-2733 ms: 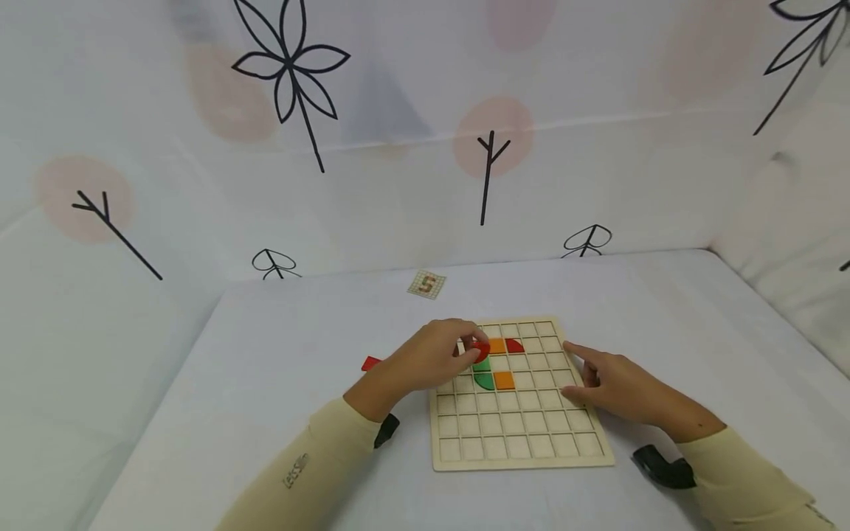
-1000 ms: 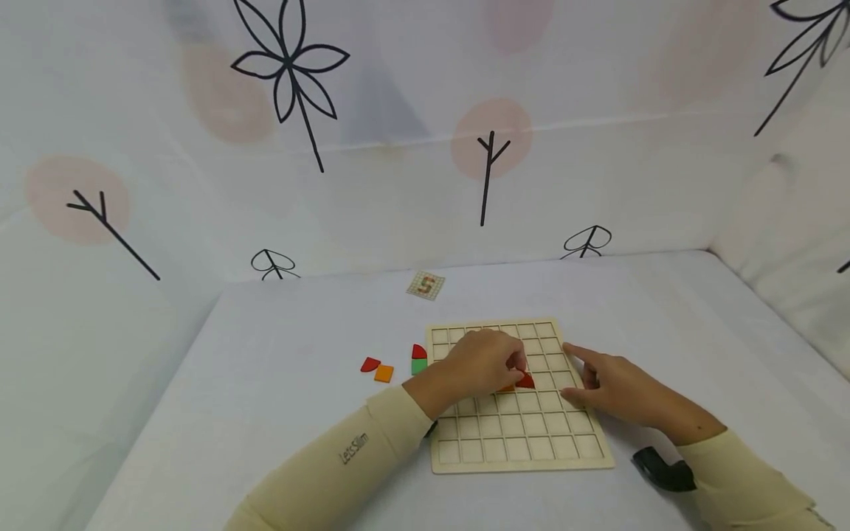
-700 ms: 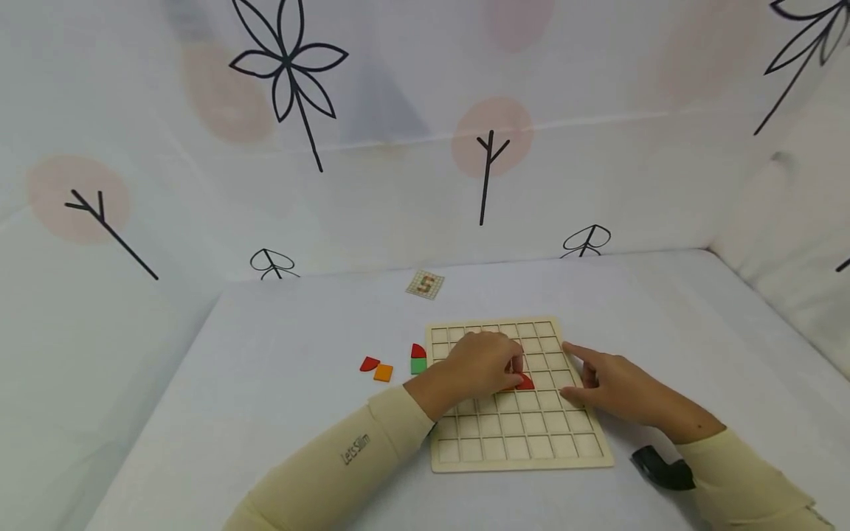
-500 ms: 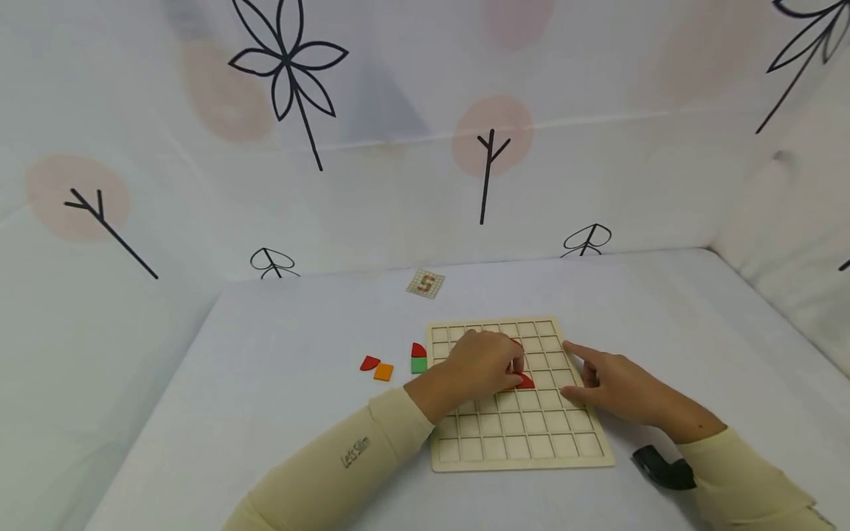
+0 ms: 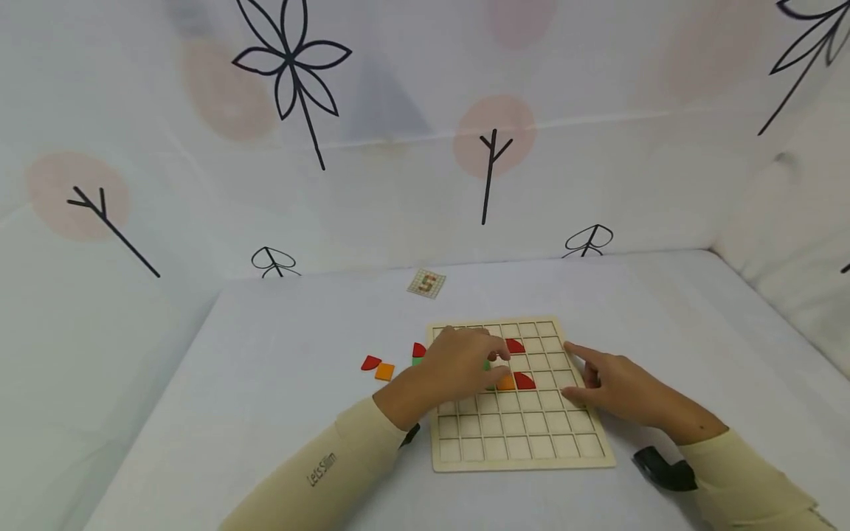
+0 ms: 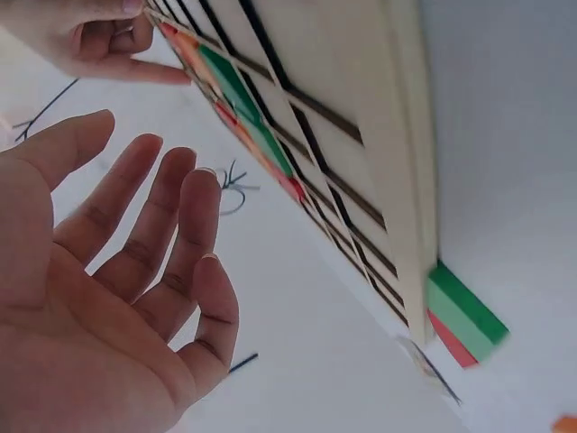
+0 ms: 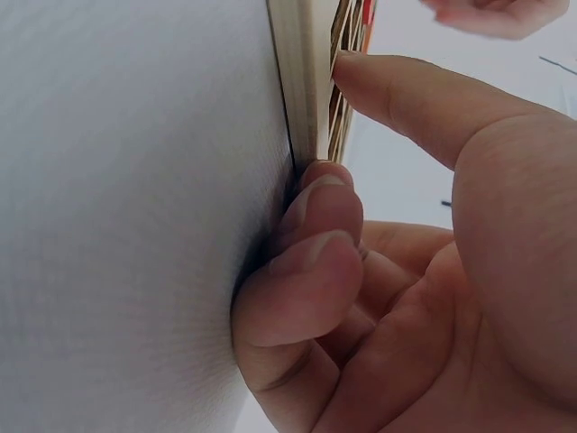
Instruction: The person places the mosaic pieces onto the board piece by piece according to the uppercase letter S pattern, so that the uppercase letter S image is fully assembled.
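My left hand hovers over the wooden grid board, thumb and fingers apart. The left wrist view shows its palm with nothing held. Under its fingertips, an orange square tile lies beside a red quarter-circle tile. Another red quarter-circle tile sits higher on the grid. Green tiles in the grid are mostly covered by the hand in the head view. My right hand holds the board's right edge, its thumb on top and curled fingers against the side.
Left of the board lie a red quarter-circle tile, an orange square, and a red tile touching a green one. A small patterned card lies behind, near the printed cloth wall.
My left hand brought a red quarter-circle tile beside the orange square, let it go and drew back leftward. My right hand has stayed at the board's edge.
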Action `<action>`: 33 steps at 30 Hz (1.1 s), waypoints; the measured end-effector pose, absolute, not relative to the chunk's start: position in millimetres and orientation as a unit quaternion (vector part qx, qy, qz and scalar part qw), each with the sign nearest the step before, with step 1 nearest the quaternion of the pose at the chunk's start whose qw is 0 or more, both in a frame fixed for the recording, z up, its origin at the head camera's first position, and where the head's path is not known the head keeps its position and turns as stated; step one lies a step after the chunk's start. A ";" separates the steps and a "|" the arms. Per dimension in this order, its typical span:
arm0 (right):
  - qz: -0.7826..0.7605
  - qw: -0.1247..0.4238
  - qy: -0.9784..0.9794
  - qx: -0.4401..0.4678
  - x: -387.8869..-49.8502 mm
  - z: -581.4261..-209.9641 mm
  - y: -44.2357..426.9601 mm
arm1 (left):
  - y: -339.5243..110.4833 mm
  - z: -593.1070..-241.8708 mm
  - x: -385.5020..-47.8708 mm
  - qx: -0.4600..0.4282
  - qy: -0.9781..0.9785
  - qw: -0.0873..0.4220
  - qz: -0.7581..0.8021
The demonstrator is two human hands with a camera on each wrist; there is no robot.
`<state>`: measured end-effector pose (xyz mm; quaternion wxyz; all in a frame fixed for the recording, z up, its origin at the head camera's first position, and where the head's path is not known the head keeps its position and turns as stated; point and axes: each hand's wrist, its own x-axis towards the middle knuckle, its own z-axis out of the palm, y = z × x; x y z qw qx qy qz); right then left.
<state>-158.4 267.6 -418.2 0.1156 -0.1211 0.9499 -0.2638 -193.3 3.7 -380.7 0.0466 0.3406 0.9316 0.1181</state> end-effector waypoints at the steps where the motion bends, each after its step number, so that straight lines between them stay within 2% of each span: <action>1: -0.265 0.116 0.950 -0.120 -158.1 -418.5 267.5 | -1.0 -379.7 -192.3 0.339 0.932 0.040 0.124; 23: -0.273 0.116 0.947 -0.123 -157.9 -419.3 266.8 | -77.6 -370.0 -198.0 0.248 0.941 -0.024 0.230; 33: -0.268 0.114 0.949 -0.121 -157.9 -419.4 266.8 | -91.5 -377.3 -202.6 0.206 0.951 -0.002 0.231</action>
